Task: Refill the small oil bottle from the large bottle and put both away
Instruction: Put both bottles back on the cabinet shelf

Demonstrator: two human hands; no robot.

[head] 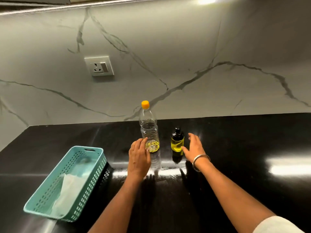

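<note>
Hands are hovering over a glossy black surface [235, 148], one beside each bottle. Left hand [138, 156] is sitting just left of the large bottle [149, 130], fingers [145, 140] loosely spread and curling toward its lower part; the fingertips are looking like they are brushing the plastic, but nothing is gripped. Right hand [194, 148] is waiting just right of the small bottle [177, 142], palm turned toward it, fingers wide apart and holding nothing, the thumb tip lying very near the bottle's base. A metal bangle [201, 161] is circling that wrist.

Both bottles are standing upright side by side in the middle of the surface, toward the far edge, a small gap showing between them. The large bottle is clear plastic with an orange cap [145, 104] screwed on, and only a shallow pool of yellow oil is sitting at its bottom. The small bottle is wearing a black top, and yellow oil is filling most of its body.

Over on the near left, well apart from the bottles, a teal slotted basket [94, 175] is lying on the surface with a white cloth [67, 194] inside it. Behind everything, a veined marble wall [185, 56] is carrying a white socket [99, 65].
</note>
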